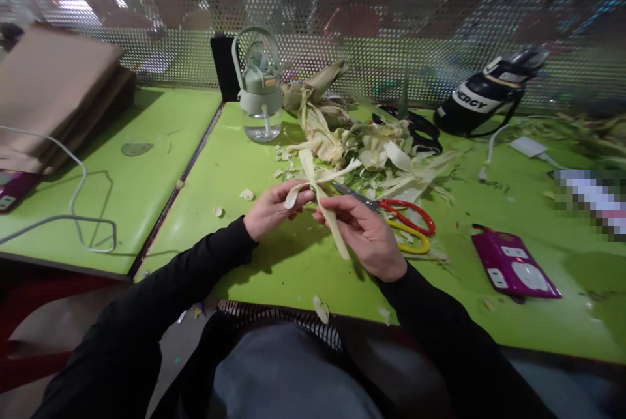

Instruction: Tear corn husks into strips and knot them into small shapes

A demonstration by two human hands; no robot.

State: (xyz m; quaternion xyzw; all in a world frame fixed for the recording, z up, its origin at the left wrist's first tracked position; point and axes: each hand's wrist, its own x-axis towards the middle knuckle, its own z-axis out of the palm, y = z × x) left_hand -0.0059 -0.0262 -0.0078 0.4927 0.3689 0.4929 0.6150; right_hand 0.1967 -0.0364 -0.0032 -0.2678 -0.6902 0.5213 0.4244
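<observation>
Between my two hands is a piece made of pale corn husk strips (334, 222), crossed at a small knot-like centre with ends sticking out several ways. My left hand (274, 208) pinches it near the centre from the left. My right hand (366, 231) has its fingers closed on the strip that hangs down toward me. Just behind my right hand lie scissors (409, 214) with one red and one yellow handle, blades pointing left. Beyond them a heap of dried corn husks (325, 135) and trimmings spreads over the green table (190, 210).
A clear water bottle (261, 103) stands behind the husks, and a black bottle (482, 96) leans at the back right. Black-handled scissors (423, 132) lie among the husks. A purple power strip (516, 266) is at right, brown paper bags (59, 93) at left. A perforated screen (313, 15) bounds the back.
</observation>
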